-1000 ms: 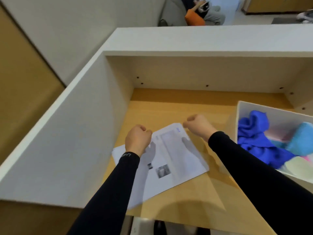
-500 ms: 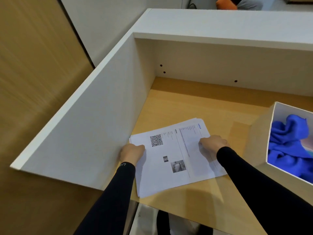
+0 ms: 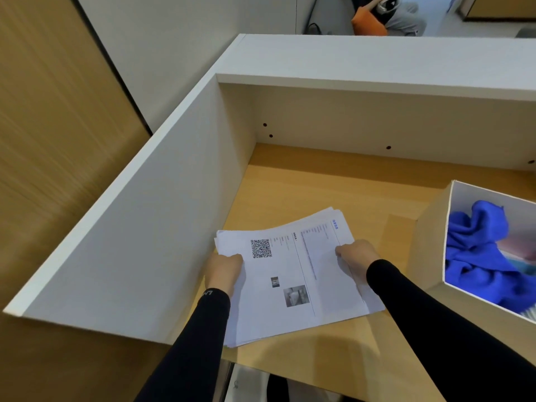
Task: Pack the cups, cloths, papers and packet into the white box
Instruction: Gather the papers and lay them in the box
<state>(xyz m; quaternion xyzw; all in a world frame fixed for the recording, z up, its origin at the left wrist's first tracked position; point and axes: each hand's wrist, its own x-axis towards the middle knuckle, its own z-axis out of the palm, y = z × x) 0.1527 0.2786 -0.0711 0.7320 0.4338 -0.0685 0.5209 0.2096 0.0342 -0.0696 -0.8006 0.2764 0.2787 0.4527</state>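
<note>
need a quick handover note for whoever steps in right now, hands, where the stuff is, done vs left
Left hand: gripping the left edge of the paper stack.
Right hand: gripping the stack's right edge.
The papers lie on the wooden desk, against the white side panel, left of the white box.
Done: a blue cloth is in the box, with pale items beside it, too blurred to identify.
Left: move the papers into the box. No cups or packet visible on the desk.
</note>
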